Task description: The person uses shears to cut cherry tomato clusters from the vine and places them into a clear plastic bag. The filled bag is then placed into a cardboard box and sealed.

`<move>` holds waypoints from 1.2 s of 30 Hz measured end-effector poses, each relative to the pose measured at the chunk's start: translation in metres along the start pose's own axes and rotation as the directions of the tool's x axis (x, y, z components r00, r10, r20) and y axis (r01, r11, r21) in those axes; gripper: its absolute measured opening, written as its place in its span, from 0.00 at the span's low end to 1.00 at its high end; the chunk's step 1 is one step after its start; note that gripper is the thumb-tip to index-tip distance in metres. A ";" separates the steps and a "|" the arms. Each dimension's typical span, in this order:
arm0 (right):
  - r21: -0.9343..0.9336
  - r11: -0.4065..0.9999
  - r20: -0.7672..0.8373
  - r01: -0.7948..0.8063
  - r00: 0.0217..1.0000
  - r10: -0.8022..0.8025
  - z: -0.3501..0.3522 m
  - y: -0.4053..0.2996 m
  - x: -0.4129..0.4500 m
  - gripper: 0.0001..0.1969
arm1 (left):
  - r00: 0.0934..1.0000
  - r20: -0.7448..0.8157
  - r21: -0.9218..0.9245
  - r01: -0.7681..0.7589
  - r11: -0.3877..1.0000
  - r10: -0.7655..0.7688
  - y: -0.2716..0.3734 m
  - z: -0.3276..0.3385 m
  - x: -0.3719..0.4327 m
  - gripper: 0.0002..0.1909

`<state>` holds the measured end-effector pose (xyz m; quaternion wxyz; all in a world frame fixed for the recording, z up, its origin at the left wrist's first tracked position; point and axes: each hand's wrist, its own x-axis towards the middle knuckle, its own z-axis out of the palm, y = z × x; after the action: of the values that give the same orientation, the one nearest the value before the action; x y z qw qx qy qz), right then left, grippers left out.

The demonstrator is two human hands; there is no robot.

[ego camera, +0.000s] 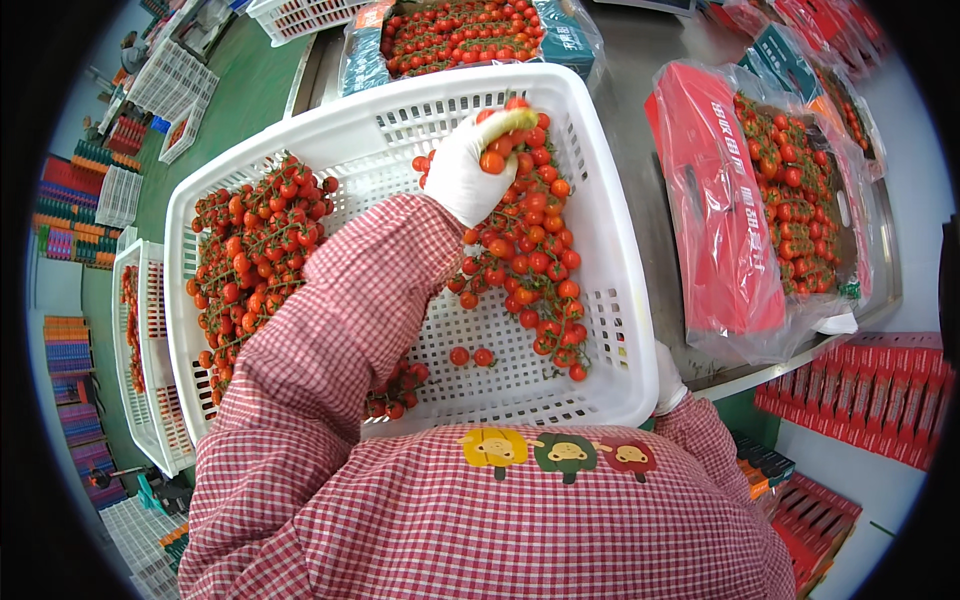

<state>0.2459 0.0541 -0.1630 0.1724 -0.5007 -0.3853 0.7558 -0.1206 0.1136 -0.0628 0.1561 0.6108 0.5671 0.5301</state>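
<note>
My left hand (469, 169), in a white glove with yellow-stained fingers, reaches across a white plastic crate (621, 225). Its fingers curl around a bunch of red cherry tomatoes (493, 160) near the far wall. Below it, more cherry tomatoes on the vine (536, 262) spread down the crate's right side. A larger heap of vine tomatoes (259, 240) fills the left side, partly behind my sleeve. Two tomatoes (471, 357) lie apart on the perforated floor. My right hand (669, 381), also white-gloved, is at the outside of the crate's near right corner, its fingers largely hidden.
A plastic-wrapped red carton (724, 202) with vine tomatoes lies on the metal table (637, 90) at right. Another tomato carton (566, 37) stands beyond the crate. White crates (154, 330) stand at left on the green floor (251, 82). Red cartons (855, 397) are stacked at lower right.
</note>
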 end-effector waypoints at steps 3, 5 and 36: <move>-0.005 1.000 -0.016 0.006 1.000 -0.006 0.000 -0.001 -0.002 0.16 | 0.996 0.085 0.171 -0.044 0.984 0.030 0.016 -0.005 0.010 0.21; -0.022 1.000 -0.028 0.005 1.000 -0.006 0.000 0.000 -0.003 0.16 | 0.927 0.373 0.323 -0.173 0.931 0.043 0.027 -0.008 0.006 0.25; -0.106 0.987 -0.078 0.122 0.988 -0.130 -0.010 0.014 0.005 0.18 | 0.858 0.449 0.161 0.197 0.967 -0.249 0.013 -0.017 0.015 0.38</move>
<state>0.2548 0.0526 -0.1782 0.2106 -0.5148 -0.4461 0.7011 -0.1309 0.1152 -0.0392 0.3144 0.6578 0.6080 0.3143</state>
